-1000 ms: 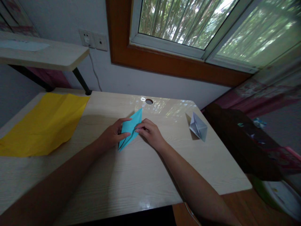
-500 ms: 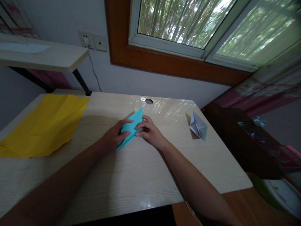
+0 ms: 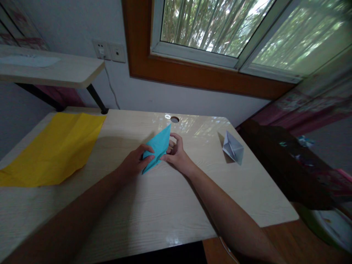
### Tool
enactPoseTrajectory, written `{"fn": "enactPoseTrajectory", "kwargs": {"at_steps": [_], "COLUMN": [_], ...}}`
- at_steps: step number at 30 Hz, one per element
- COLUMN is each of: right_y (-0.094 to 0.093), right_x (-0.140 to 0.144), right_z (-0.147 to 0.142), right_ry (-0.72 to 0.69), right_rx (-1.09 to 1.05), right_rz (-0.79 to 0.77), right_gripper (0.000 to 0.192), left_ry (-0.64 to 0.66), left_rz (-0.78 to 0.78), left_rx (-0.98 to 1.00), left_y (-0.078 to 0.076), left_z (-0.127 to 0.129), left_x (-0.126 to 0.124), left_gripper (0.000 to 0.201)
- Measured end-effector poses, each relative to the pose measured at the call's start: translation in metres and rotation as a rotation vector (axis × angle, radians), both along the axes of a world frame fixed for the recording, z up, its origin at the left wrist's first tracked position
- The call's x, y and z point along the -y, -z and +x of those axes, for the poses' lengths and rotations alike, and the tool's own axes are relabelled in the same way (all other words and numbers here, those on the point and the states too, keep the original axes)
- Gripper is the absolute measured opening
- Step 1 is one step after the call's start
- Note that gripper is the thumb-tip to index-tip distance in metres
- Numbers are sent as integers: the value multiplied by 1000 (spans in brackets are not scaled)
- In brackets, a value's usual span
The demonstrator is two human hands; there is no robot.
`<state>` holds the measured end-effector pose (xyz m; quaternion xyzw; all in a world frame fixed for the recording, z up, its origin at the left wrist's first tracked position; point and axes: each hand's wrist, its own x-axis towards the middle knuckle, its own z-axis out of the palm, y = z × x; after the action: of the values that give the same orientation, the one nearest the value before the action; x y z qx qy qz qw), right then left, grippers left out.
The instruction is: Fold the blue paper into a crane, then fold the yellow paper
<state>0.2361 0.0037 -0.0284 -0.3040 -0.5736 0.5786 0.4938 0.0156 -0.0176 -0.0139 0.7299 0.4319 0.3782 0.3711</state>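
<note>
Mid-fold on the blue origami piece [image 3: 158, 148], a long kite/diamond shape w/ one tip aimed at the cable hole [image 3: 174, 119] and the other tip toward me, sitting near the centre of the worktop [image 3: 165, 212]. My left hand [image 3: 134, 161] has its fingers [image 3: 148, 158] closed onto the lower left edge of the paper, thumb on top, pinning it. My right hand [image 3: 177, 154] pinches the right edge w/ thumb + index, other fingers spread loose and curled above; the upper half of the paper looks lifted off the surface and tilted, lower tip looks down near the wood, can't tell if it touches. I judge this as a flap or crease being worked along the right side, prob a narrowing fold. Next move, imo, needs edges lined up to the centre line, left hand holding steady so the piece doesn't slide, then a firm press along the crease. A yellow paper sheet [image 3: 52, 146] lies flat far left; a white folded paper boat [image 3: 233, 148] stands off right, both well apart from my hands.
</note>
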Motion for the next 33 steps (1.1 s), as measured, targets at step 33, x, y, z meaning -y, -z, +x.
{"fn": "enactPoseTrajectory", "kwargs": {"at_steps": [33], "right_y": [-7], "right_x": [5], "right_z": [-5], "right_ry": [144], "right_rx": [301], "right_rz": [49], "right_gripper": [34], "left_ry": [158], "left_rz": [-338], "left_rx": [265], "left_y": [7], "left_z": [3], "left_x": [-3], "left_gripper": [56]}}
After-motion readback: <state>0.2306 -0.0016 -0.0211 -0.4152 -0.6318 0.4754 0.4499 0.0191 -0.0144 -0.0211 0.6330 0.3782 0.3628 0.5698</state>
